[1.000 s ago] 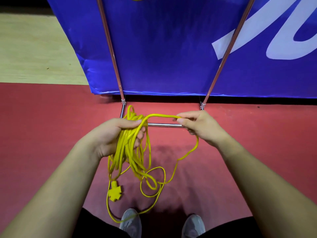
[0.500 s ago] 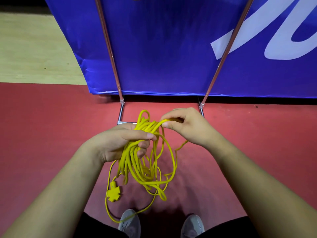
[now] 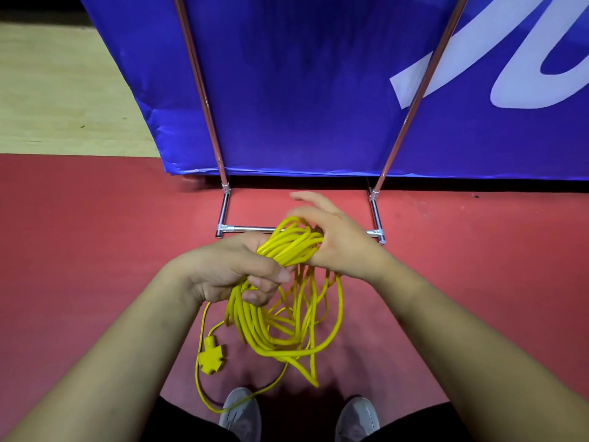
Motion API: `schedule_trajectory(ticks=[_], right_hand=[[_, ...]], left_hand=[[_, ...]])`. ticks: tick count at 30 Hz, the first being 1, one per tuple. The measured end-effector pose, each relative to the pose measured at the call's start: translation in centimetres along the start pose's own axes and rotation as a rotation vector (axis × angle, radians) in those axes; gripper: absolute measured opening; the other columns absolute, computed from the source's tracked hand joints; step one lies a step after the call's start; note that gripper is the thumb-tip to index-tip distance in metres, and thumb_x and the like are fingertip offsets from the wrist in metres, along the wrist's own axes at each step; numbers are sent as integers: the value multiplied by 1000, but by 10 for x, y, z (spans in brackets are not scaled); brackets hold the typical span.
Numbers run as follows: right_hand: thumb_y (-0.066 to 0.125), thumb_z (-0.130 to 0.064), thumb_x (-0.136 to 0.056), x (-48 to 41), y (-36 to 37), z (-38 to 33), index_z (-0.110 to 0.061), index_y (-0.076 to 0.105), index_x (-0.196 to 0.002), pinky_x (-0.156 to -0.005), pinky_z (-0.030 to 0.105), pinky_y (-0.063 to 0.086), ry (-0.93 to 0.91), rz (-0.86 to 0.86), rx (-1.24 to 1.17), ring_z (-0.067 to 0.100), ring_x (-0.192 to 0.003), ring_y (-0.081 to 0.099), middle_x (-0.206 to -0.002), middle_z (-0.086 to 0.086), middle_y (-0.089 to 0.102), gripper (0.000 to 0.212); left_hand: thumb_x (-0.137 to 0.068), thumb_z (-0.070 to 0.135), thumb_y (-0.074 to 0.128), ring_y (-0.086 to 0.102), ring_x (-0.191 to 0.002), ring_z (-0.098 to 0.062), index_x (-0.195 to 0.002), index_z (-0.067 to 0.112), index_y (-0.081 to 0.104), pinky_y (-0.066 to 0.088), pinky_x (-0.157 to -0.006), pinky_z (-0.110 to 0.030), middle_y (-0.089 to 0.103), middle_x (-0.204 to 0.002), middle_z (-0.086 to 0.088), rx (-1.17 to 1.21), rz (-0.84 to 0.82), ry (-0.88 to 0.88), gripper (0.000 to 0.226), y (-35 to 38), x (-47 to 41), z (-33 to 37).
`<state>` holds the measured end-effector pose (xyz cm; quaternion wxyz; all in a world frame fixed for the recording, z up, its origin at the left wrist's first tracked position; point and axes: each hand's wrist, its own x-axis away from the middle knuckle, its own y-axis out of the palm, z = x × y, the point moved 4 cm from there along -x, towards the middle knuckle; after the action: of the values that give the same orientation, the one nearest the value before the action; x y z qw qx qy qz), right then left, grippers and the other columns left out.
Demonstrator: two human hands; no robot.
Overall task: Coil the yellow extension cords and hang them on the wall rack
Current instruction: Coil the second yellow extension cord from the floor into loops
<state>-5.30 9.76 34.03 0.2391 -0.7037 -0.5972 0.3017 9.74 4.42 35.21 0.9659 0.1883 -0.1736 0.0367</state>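
On my feed, the left hand [image 3: 229,269] grips a thick bunch of the yellow extension cord [image 3: 280,320] mid-frame, fingers wrapped round it. The right hand [image 3: 344,247] lies against the top of the same loops, its fingers spread and blurred (I cannot tell whether it holds any strand). The coil hangs above the red floor [image 3: 95,234]. Its socket block [image 3: 210,357] dangles at lower left, near the grey shoes [image 3: 240,413].
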Motion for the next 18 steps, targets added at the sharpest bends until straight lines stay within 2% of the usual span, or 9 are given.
schedule_trajectory(ticks=[1, 2, 4, 5, 7, 9, 11, 16, 18], right_hand=[[80, -17, -70, 1, 1, 1, -26, 63, -109, -82, 25, 50, 4, -29, -23, 0, -102, 61, -131, -7, 55, 43], [78, -12, -71, 3, 1, 2, -20, 64, -97, -74, 22, 49, 48, -64, -46, -4, -89, 62, -110, -8, 66, 30], [72, -4, -72, 5, -2, 5, -13, 59, -82, -51, 17, 40, 162, -113, -103, -2, -55, 50, -67, -5, 61, 18], [70, -2, -71, 5, -5, 7, -13, 58, -79, -46, 17, 37, 192, -118, -112, 0, -49, 46, -60, -1, 57, 18], [68, -5, -68, 2, -12, 9, -16, 57, -78, -43, 25, 43, 215, -106, -93, 9, -48, 52, -60, 4, 60, 19], [67, -11, -66, -1, -18, 9, -20, 56, -79, -47, 35, 50, 212, -70, -73, 15, -51, 57, -64, 5, 63, 19], [67, -11, -66, -2, -21, 9, -21, 55, -79, -49, 41, 52, 214, -48, -83, 19, -53, 59, -67, 7, 64, 19], [66, -6, -67, 2, -25, 15, -21, 54, -77, -50, 43, 52, 242, -57, -100, 10, -49, 54, -61, 0, 60, 22], [65, -5, -67, 3, -23, 17, -23, 53, -83, -50, 43, 51, 239, -63, -131, 11, -48, 51, -62, 0, 59, 28]], left_hand=[[-71, 6, 68, 34, -34, -10, -65, 13, 53, 33, -40, -17, 32, -46, 2, -51, 1, -7, 18, 0, 0, 0], [-73, 3, 67, 35, -36, -11, -66, 7, 51, 35, -40, -18, 33, -47, 0, -113, 19, -4, 18, -2, 1, 1], [-75, 1, 65, 39, -39, -13, -70, -6, 46, 37, -44, -20, 38, -47, -3, -285, 116, 12, 21, -9, 2, 3], [-75, 4, 65, 42, -41, -14, -71, -10, 46, 38, -46, -20, 43, -47, -5, -393, 189, 20, 24, -13, 3, 5], [-75, 8, 68, 46, -43, -13, -75, -7, 52, 38, -45, -19, 54, -49, -7, -544, 360, 37, 23, -22, 4, 9], [-76, 3, 70, 51, -43, -13, -82, -2, 57, 40, -43, -18, 59, -52, -8, -577, 517, 79, 15, -30, 5, 14], [-76, 1, 68, 55, -46, -13, -83, 4, 60, 42, -46, -19, 63, -55, -7, -649, 606, 128, 11, -32, 5, 19], [-76, 4, 65, 61, -51, -16, -82, 11, 62, 51, -50, -29, 70, -64, -9, -750, 567, 109, 9, -28, 2, 16], [-75, 3, 64, 65, -56, -25, -96, 14, 63, 55, -55, -35, 72, -75, -12, -699, 531, 157, 24, -23, -1, 15]])
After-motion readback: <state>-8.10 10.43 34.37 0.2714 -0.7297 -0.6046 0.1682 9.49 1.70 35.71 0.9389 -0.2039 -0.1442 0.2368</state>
